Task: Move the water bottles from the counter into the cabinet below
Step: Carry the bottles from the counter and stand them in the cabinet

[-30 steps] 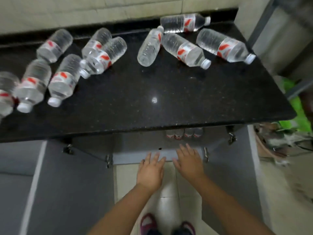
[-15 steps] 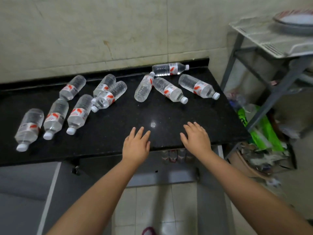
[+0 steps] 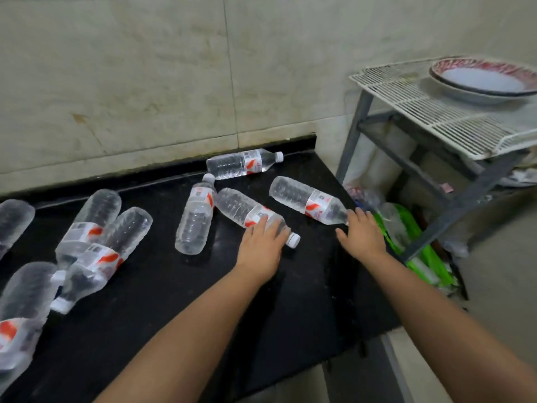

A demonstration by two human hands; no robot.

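Several clear water bottles with red-and-white labels lie on their sides on the black counter (image 3: 151,289). My left hand (image 3: 261,245) rests with spread fingers on the neck end of a middle bottle (image 3: 241,209), not closed around it. My right hand (image 3: 361,235) reaches the cap end of the rightmost bottle (image 3: 308,200), fingers apart and touching it. Another bottle (image 3: 242,164) lies along the back wall, and one (image 3: 196,218) lies left of my left hand. More bottles (image 3: 96,245) lie at the left. The cabinet below is hidden.
A grey metal rack (image 3: 430,158) stands to the right of the counter, with a white wire shelf (image 3: 447,117) holding a red-rimmed plate (image 3: 482,80). Green bags (image 3: 418,257) and clutter sit under it. A tiled wall (image 3: 145,82) backs the counter.
Both hands rose from below the counter edge, crossed the counter and now touch two bottles at the right. The camera view lifted from the cabinet opening to the counter and wall.
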